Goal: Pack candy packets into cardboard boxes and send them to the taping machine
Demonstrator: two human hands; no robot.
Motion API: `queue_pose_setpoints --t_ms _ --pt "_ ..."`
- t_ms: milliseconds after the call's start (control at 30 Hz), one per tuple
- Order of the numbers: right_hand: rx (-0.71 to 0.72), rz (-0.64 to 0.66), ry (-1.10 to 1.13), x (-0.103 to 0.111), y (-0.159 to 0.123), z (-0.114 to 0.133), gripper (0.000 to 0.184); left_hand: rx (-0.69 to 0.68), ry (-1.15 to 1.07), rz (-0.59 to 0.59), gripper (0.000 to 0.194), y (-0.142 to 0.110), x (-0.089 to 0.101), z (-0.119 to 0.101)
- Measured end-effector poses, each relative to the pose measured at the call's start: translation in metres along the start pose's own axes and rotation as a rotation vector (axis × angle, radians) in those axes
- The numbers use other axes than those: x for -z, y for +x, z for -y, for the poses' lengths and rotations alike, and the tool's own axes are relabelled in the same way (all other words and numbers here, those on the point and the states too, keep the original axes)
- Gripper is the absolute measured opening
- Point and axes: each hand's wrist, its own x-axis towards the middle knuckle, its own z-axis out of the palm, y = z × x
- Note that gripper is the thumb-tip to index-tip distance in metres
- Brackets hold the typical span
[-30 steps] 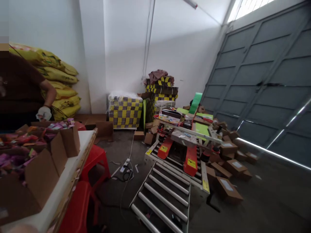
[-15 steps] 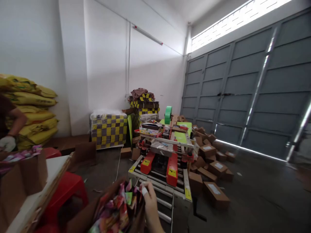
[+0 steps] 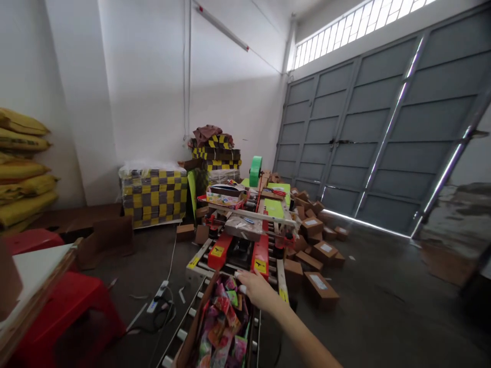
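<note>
An open cardboard box, filled with small colourful candy packets, rests on the rollers of a conveyor. My right hand is at the far right corner of this box, its fingers bent over the rim. White wraps show on a couple of its fingertips. Just beyond the hand is a carton-sealing machine with red side belts and a grey top plate. My left hand is out of view.
Brown cartons lie heaped right of the machine. To the left are a red stool, a white-topped table and a power strip with cables on the floor. Green tape stands on the machine; yellow sacks are stacked far left.
The box of candy packets has come down onto the rollers and straightened toward the machine. My view has turned right, and the co-worker at the left has left the picture.
</note>
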Motion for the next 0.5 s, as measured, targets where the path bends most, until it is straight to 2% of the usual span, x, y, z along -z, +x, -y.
queue_pose_setpoints --t_ms 100,233,300,400,500 --pt "0.090 0.182 -0.284 0.007 0.001 0.020 0.045 0.049 -0.021 0.064 0.059 -0.017 0.001 0.018" --pt "0.124 0.317 -0.397 0.001 0.002 0.037 0.027 0.030 -0.134 0.176 0.079 -0.049 0.017 0.022" --pt "0.114 0.324 -0.427 -0.008 0.000 0.040 0.032 -0.033 -0.238 0.268 0.083 -0.057 0.030 0.010" --pt "0.093 0.279 -0.426 -0.017 -0.007 0.043 0.049 -0.168 -0.276 0.382 0.071 -0.051 0.050 -0.023" --pt "0.060 0.210 -0.395 -0.015 -0.013 0.045 0.038 -0.305 -0.157 0.517 0.056 -0.033 0.062 -0.059"
